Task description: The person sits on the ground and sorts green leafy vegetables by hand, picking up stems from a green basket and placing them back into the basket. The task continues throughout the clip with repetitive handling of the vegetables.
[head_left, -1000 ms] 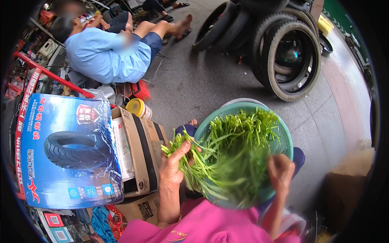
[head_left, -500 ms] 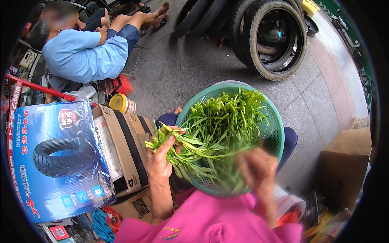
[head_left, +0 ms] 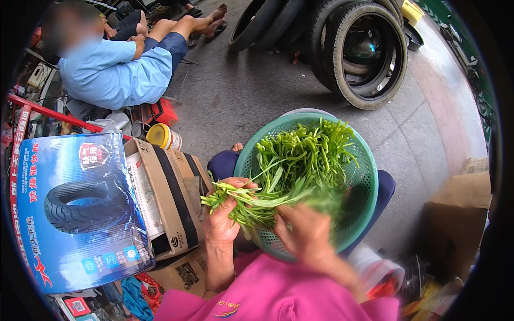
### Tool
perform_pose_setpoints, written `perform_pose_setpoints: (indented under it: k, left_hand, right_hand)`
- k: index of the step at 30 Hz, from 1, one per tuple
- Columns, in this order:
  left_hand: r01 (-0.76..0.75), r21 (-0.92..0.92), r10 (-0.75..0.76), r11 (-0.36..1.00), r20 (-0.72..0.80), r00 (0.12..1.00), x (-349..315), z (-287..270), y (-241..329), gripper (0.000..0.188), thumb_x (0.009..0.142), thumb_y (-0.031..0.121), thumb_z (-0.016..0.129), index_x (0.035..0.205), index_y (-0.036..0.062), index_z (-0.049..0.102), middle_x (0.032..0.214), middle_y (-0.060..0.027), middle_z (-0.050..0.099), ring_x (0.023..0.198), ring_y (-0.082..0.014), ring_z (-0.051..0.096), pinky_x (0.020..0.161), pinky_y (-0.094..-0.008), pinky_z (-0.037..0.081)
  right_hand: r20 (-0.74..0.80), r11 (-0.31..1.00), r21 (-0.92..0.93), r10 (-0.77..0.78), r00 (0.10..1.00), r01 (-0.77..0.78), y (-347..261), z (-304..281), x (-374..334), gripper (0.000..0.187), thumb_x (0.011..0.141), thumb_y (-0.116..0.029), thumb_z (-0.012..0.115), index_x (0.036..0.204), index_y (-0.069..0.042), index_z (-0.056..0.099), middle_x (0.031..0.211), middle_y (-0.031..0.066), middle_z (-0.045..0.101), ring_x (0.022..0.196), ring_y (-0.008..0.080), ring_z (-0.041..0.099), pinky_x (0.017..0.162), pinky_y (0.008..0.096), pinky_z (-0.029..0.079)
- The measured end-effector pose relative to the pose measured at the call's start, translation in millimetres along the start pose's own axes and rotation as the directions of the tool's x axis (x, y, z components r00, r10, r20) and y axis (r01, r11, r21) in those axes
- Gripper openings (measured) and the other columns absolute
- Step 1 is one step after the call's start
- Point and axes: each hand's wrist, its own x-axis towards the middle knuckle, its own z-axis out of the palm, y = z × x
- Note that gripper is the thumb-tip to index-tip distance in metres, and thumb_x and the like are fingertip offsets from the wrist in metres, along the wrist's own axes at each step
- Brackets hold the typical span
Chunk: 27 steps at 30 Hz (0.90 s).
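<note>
Greens [head_left: 300, 160] in teal basket [head_left: 364, 176] on lap; grey pavement [head_left: 241, 96], tyres [head_left: 364, 48] behind.

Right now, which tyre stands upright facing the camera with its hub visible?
The outermost tyre, right end of the leaning stack; the others lean behind it, showing only tread.

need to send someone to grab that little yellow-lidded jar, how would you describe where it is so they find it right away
Start at the big blue tyre poster on the left and the open cardboard box beside it. The jar lies on its side on the ground just beyond the box's far end, below the seated person in light blue. Its round yellow lid stands out among the red and grey clutter.
</note>
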Motion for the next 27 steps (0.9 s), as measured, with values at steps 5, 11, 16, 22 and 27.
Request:
perform_pose_setpoints:
  k: [5, 11, 16, 22, 27]
  left_hand:
    - [0.029, -0.024, -0.028, 0.999, 0.012, 1.0, -1, 1, -2, 0.029, 0.088, 0.014, 0.072, 0.11, 0.0015, 0.059, 0.114, -0.0162, 0.06, 0.101, -0.0265, 0.064, 0.088, -0.0371, 0.055]
    - [0.021, -0.075, -0.015, 0.997, 0.084, 0.996, -4, 7, -9, 0.026, 0.088, 0.017, 0.072, 0.106, 0.0025, 0.059, 0.107, -0.0131, 0.059, 0.095, -0.0245, 0.062, 0.084, -0.0364, 0.051]
    - [0.002, -0.053, 0.001, 0.999, 0.065, 0.998, -8, 12, -16, 0.025, 0.088, 0.016, 0.072, 0.103, -0.0011, 0.062, 0.104, -0.0135, 0.059, 0.092, -0.0226, 0.065, 0.083, -0.0346, 0.054]
    - [-0.003, -0.212, 0.0, 0.977, -0.011, 1.0, -3, 30, -12, 0.018, 0.09, 0.021, 0.07, 0.099, 0.0068, 0.062, 0.077, -0.0002, 0.05, 0.067, -0.0118, 0.045, 0.067, -0.0302, 0.036]
    - [0.155, -0.035, -0.158, 0.987, -0.16, 0.974, -16, 12, -2, 0.024, 0.089, 0.019, 0.072, 0.104, 0.0025, 0.064, 0.089, -0.0078, 0.065, 0.074, -0.0169, 0.06, 0.067, -0.0296, 0.049]
  right_hand:
    - [-0.017, 0.999, -0.036, -0.036, 0.999, 0.035, 3, 2, 1, 0.022, 0.073, -0.002, 0.074, 0.093, -0.003, 0.069, 0.071, 0.007, 0.062, 0.052, 0.0212, 0.061, 0.046, 0.0314, 0.048]
    - [-0.059, 0.991, 0.128, 0.047, 0.997, -0.039, 3, 6, 3, 0.01, 0.069, 0.0, 0.071, 0.078, -0.003, 0.067, 0.062, 0.0061, 0.058, 0.049, 0.0174, 0.057, 0.045, 0.0289, 0.045]
    - [0.164, 0.606, 0.618, 0.525, 0.835, -0.502, 17, 5, -7, 0.006, 0.071, 0.004, 0.064, 0.075, 0.001, 0.068, 0.063, 0.002, 0.059, 0.056, 0.0067, 0.053, 0.052, 0.0223, 0.041]
    - [0.15, 0.138, 0.929, 0.71, 0.689, -0.345, 46, -19, -20, 0.011, 0.08, -0.001, 0.058, 0.078, 0.0, 0.069, 0.068, 0.0018, 0.061, 0.051, 0.0072, 0.046, 0.051, 0.0214, 0.038]
    - [-0.072, 0.691, 0.658, 0.453, 0.889, -0.299, 45, -52, -8, 0.004, 0.077, 0.001, 0.064, 0.078, 0.003, 0.067, 0.104, 0.0103, 0.062, 0.086, 0.0152, 0.059, 0.08, 0.0267, 0.045]
